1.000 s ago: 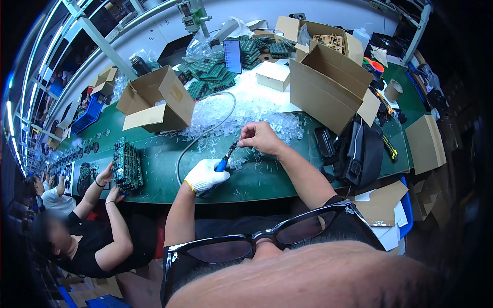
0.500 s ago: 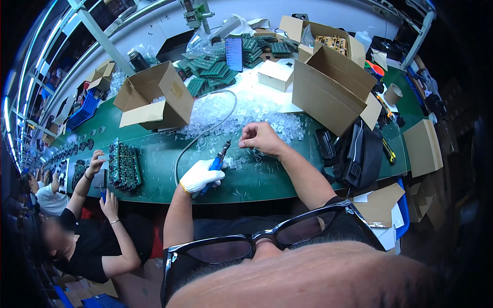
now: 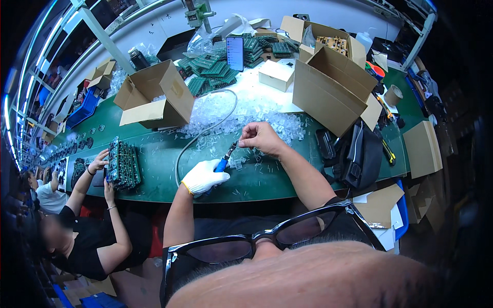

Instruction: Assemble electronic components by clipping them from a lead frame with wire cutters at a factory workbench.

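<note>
My left hand (image 3: 206, 177), in a white glove, is wrapped round the blue handle of a pair of air nippers (image 3: 222, 165). Their dark metal jaws point up and to the right, ending right beside my right fingertips. My bare right hand (image 3: 261, 139) is pinched closed; whatever sits between thumb and forefinger is too small to make out. A grey hose (image 3: 177, 160) loops from near my left wrist up over the table. Behind both hands spreads a heap of clear plastic pieces (image 3: 215, 115), with a few loose ones (image 3: 237, 162) below the jaws.
Open cardboard boxes stand left (image 3: 154, 97) and right (image 3: 334, 90) of the heap. Stacked green circuit boards (image 3: 213, 69), an upright phone (image 3: 234, 54) and a white box (image 3: 276, 75) are behind. A black bag (image 3: 362, 159) lies right. At left, a co-worker's hands touch a board stack (image 3: 123, 165).
The nippers have moved up and right, bringing their jaws to my right fingertips. My right hand has stayed nearly still. The co-worker's hands have moved onto the board stack.
</note>
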`<move>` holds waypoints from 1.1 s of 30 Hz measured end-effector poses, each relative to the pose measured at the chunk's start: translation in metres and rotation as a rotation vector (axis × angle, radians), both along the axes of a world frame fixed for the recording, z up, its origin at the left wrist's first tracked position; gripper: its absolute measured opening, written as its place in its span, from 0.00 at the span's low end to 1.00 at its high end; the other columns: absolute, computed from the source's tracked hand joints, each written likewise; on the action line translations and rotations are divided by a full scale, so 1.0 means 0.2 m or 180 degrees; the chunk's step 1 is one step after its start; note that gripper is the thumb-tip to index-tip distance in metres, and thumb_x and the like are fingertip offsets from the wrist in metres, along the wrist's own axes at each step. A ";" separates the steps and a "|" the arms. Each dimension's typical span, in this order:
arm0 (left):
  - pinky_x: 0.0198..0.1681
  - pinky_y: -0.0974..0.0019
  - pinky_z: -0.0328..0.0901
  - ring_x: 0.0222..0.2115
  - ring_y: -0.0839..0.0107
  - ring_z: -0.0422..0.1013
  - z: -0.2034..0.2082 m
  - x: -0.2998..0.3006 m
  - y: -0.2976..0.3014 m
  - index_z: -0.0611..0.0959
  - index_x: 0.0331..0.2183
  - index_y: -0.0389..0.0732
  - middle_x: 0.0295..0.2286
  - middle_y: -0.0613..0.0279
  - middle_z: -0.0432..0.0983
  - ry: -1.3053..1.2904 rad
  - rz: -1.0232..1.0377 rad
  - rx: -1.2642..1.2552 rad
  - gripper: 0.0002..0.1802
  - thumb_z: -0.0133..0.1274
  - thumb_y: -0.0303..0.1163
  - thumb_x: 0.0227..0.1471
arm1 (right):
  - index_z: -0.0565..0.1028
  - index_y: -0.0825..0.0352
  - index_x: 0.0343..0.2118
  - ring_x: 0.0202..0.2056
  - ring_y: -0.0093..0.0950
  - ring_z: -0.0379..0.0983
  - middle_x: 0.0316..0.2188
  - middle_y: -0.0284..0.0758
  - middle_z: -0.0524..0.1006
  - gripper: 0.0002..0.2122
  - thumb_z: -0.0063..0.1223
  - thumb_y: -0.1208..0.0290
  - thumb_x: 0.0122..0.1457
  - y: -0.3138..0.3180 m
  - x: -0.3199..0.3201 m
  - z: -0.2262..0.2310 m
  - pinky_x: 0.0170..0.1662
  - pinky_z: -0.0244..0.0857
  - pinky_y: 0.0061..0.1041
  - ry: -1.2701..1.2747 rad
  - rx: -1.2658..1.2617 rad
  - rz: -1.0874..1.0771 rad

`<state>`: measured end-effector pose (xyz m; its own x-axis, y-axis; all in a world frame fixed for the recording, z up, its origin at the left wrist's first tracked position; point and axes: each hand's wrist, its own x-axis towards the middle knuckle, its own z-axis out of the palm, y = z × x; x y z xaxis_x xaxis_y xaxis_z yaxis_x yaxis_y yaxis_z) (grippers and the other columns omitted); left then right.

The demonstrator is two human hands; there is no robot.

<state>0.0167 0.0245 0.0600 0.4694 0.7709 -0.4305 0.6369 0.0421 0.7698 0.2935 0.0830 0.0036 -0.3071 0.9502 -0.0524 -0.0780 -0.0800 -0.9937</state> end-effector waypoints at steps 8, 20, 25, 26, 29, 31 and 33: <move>0.37 0.61 0.69 0.29 0.69 0.73 -0.01 0.00 0.01 0.84 0.40 0.36 0.27 0.60 0.79 0.0199 -0.0143 0.0250 0.25 0.64 0.50 0.53 | 0.79 0.67 0.32 0.30 0.18 0.77 0.30 0.30 0.83 0.11 0.74 0.81 0.51 0.01 0.00 0.01 0.34 0.72 0.22 0.0004 0.0012 0.0058; 0.28 0.67 0.68 0.22 0.77 0.72 0.02 0.04 -0.03 0.84 0.39 0.37 0.23 0.65 0.78 -0.0186 0.0529 -0.0357 0.21 0.65 0.44 0.53 | 0.79 0.69 0.33 0.36 0.21 0.81 0.32 0.33 0.84 0.13 0.76 0.82 0.49 0.02 0.01 -0.04 0.43 0.75 0.24 -0.0212 0.0051 0.0097; 0.29 0.65 0.69 0.23 0.76 0.72 -0.03 -0.01 -0.01 0.84 0.40 0.37 0.24 0.64 0.78 -0.0259 0.0244 -0.0337 0.23 0.65 0.47 0.53 | 0.79 0.68 0.33 0.34 0.20 0.80 0.31 0.31 0.84 0.12 0.76 0.81 0.49 0.02 -0.01 -0.02 0.42 0.75 0.23 -0.0211 -0.0029 0.0148; 0.29 0.65 0.69 0.24 0.75 0.72 -0.02 -0.01 0.00 0.84 0.40 0.37 0.24 0.64 0.78 -0.0093 0.0100 -0.0214 0.23 0.65 0.47 0.53 | 0.79 0.68 0.33 0.34 0.20 0.80 0.31 0.31 0.84 0.12 0.76 0.81 0.49 0.02 -0.01 -0.02 0.42 0.75 0.23 -0.0211 -0.0030 0.0156; 0.30 0.63 0.69 0.24 0.73 0.72 -0.02 0.01 0.01 0.83 0.38 0.37 0.24 0.62 0.78 -0.0012 0.0035 -0.0207 0.23 0.64 0.48 0.53 | 0.79 0.67 0.32 0.33 0.19 0.79 0.31 0.30 0.84 0.12 0.76 0.80 0.50 0.02 0.00 -0.03 0.39 0.74 0.22 -0.0231 -0.0019 0.0101; 0.32 0.62 0.70 0.24 0.71 0.73 -0.02 0.00 0.01 0.82 0.37 0.37 0.24 0.61 0.78 0.0036 -0.0011 -0.0133 0.24 0.64 0.50 0.53 | 0.79 0.66 0.32 0.32 0.18 0.78 0.31 0.30 0.84 0.12 0.76 0.80 0.50 0.02 0.00 -0.03 0.37 0.72 0.21 -0.0020 -0.0076 0.0108; 0.33 0.60 0.70 0.25 0.69 0.73 -0.02 0.00 0.01 0.82 0.36 0.36 0.25 0.60 0.78 0.0090 -0.0054 -0.0059 0.25 0.64 0.51 0.53 | 0.79 0.66 0.32 0.32 0.17 0.78 0.31 0.30 0.84 0.12 0.76 0.80 0.50 0.02 0.01 -0.02 0.36 0.72 0.21 -0.0020 -0.0080 0.0133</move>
<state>0.0174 0.0259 0.0563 0.4697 0.7548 -0.4579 0.6591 0.0452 0.7507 0.2948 0.0869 -0.0011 -0.3461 0.9349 -0.0782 -0.0679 -0.1081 -0.9918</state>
